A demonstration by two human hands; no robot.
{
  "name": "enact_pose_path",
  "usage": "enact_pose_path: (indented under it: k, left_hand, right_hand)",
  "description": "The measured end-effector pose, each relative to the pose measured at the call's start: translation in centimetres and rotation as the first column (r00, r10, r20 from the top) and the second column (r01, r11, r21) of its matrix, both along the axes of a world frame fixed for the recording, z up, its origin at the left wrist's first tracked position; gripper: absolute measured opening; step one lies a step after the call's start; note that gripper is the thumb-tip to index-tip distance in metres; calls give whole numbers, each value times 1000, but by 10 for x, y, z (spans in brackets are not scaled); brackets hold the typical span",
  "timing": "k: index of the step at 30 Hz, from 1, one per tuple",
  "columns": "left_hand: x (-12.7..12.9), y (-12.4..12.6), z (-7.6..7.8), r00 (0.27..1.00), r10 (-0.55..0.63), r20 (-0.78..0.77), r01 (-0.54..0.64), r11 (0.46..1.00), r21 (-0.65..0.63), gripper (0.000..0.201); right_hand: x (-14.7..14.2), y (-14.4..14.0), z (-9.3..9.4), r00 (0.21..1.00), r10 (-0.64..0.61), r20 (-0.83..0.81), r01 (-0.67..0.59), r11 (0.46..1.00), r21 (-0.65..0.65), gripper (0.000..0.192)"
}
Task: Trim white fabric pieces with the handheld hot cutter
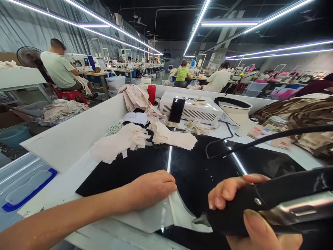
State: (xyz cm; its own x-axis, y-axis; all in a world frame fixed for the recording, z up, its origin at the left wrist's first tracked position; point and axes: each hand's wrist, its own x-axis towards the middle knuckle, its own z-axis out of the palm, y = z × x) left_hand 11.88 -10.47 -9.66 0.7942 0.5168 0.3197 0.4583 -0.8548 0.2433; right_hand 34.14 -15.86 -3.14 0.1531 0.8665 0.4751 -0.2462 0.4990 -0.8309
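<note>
My left hand (pixel 156 187) rests on the black glossy work board (pixel 192 166), its fingers closed on the upper end of a thin white fabric piece (pixel 182 213). That piece lies near the front of the board, with a narrow strip along it. My right hand (pixel 232 191) is wrapped round a thick black corded hand tool (pixel 234 217) with a metal lever on its side. The tool's small metal tip (pixel 201 220) is at the fabric's lower right edge. Beyond my hands lie two stacks of cream fabric pieces, one on the left (pixel 122 142) and one on the right (pixel 173 135).
Behind the board are a vented white machine box (pixel 192 107), a phone (pixel 177 110) and a red cylinder (pixel 151 93). A black cable (pixel 270 139) arches over the right side. A low white partition (pixel 78 133) edges the left. Several people sit at workstations farther back.
</note>
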Motion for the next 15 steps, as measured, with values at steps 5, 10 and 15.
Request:
enact_pose_path:
  k: [5, 10, 15]
  left_hand:
    - [-3, -5, 3, 999, 30, 41, -29, 999, -26, 18]
    - [-8, -8, 3, 1000, 15, 22, -14, 999, -43, 19]
    - [-14, -12, 0, 999, 10, 36, -8, 998, -69, 16]
  right_hand:
    - [4, -4, -1, 1000, 10, 23, -10, 1000, -4, 37]
    - [1, -6, -1, 1000, -22, -9, 22, 1000, -15, 37]
    - [6, -3, -7, 999, -10, -40, 10, 1000, -3, 39]
